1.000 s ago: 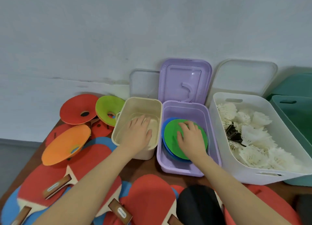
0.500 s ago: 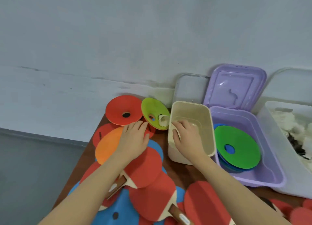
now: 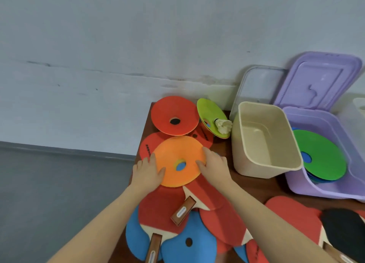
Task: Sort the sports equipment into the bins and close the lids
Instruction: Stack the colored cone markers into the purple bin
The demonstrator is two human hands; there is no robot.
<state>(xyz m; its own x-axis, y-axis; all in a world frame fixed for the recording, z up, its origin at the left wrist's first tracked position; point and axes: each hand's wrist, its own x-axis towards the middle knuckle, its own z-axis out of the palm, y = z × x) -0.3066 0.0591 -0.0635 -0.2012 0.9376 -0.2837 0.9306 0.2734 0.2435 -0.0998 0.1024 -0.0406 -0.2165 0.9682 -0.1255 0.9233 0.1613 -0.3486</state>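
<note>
An orange disc cone (image 3: pixel 177 160) lies on a pile of table tennis paddles (image 3: pixel 169 209). My left hand (image 3: pixel 147 173) grips its left edge and my right hand (image 3: pixel 214 164) grips its right edge. Behind it lie a red disc cone (image 3: pixel 174 114) and a lime disc cone (image 3: pixel 210 116) with a white shuttlecock (image 3: pixel 223 126) on it. An empty cream bin (image 3: pixel 264 140) stands to the right. Beside that, a purple bin (image 3: pixel 339 191) holds a green disc cone (image 3: pixel 324 156) on blue ones.
The purple lid (image 3: pixel 318 81) and a clear lid (image 3: pixel 258 83) lean on the wall behind the bins. More red, blue and black paddles (image 3: pixel 343 229) cover the near table. The table's left edge (image 3: pixel 138 148) drops to grey floor.
My right hand left the cream bin and moved left to the orange disc cone. My left hand shifted to the cone's left edge. The view swung further left.
</note>
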